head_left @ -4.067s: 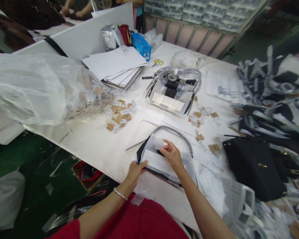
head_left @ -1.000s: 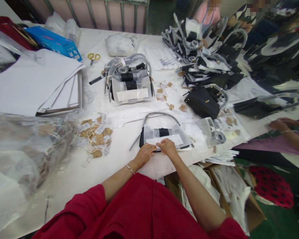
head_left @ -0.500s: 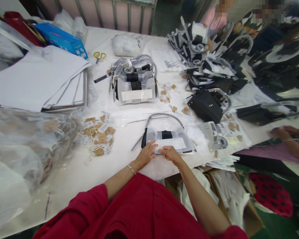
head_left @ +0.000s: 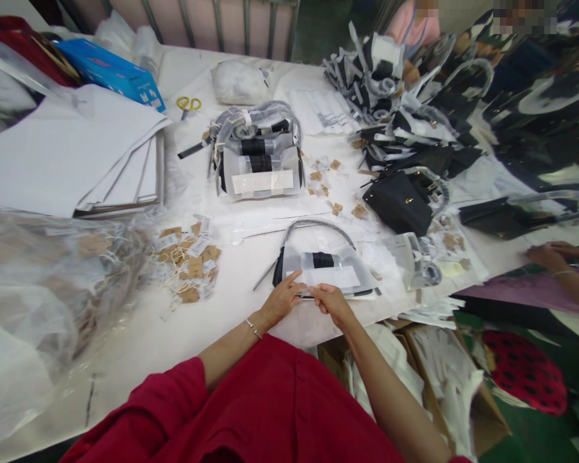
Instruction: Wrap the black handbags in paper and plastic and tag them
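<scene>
A black handbag [head_left: 324, 260] lies on the table in front of me, covered in translucent wrapping, with a white strip [head_left: 335, 277] across its front. Its wrapped handle arches up at the back. My left hand [head_left: 284, 301] rests at the bag's near left edge, fingers stretched out over the strip's end. Close beside it, my right hand [head_left: 332, 303] is closed in a pinch at the near edge of the wrapping. What sits between its fingertips is too small to make out. Behind stands another wrapped handbag [head_left: 263, 164] with a similar strip.
Brown tags [head_left: 190, 263] with strings lie in a heap at left, near plastic bags [head_left: 53, 289] and white sheets [head_left: 72, 151]. Yellow-handled scissors [head_left: 188, 103] lie farther back. Black bags [head_left: 399, 202] crowd the right side. Open cartons [head_left: 439, 379] stand below the edge; a co-worker's hands [head_left: 547, 258] show at far right.
The view has shifted slightly. My hands stay at the bag's near edge, with the right hand's fingers moved very slightly; the handbag stays in place.
</scene>
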Tool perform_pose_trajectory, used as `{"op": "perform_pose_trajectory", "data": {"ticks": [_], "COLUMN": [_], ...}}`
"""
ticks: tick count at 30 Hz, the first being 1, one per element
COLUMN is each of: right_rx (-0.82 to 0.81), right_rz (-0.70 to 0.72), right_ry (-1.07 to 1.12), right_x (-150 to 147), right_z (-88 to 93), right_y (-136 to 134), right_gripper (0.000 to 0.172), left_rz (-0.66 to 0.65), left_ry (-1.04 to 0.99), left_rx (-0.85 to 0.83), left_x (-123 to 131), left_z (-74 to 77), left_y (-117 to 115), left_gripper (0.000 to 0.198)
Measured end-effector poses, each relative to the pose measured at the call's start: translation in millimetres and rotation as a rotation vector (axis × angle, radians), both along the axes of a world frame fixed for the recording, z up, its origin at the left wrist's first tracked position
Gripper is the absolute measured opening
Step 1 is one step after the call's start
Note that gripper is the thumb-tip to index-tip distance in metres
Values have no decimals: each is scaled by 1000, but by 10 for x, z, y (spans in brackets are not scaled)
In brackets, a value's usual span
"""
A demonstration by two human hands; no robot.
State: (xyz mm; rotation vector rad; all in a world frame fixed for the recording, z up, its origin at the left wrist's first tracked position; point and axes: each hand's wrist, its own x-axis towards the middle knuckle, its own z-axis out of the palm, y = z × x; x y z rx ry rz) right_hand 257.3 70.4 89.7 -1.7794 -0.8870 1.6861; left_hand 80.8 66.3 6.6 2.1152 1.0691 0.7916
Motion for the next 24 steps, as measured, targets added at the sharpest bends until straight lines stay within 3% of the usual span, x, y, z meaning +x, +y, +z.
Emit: {"op": "perform_pose_trajectory", "data": {"ticks": [4, 7, 16, 20, 24], "right_rx": [77, 125, 230, 266, 224], "right_rz": [-110, -163, -217, -224, -141], "right_ry": [149, 227, 154, 176, 270], "right_x": [11, -41, -245, -228, -138], "right_z": [192, 278, 193, 310, 502], "right_y": [429, 826, 1586, 1739, 1449], "right_gripper": [42, 46, 41, 45, 44], "left_rz": [0, -57, -82, -76, -84], "left_ry": [9, 30, 61, 55, 47], "left_rx": [-16, -32, -43, -60, -68], "left_x": [-1, -6, -14, -13, -20], "left_z": [-6, 17, 99, 96, 92], "left_y": [14, 30, 22, 33, 48], "left_gripper": [37, 26, 19, 18, 19]}}
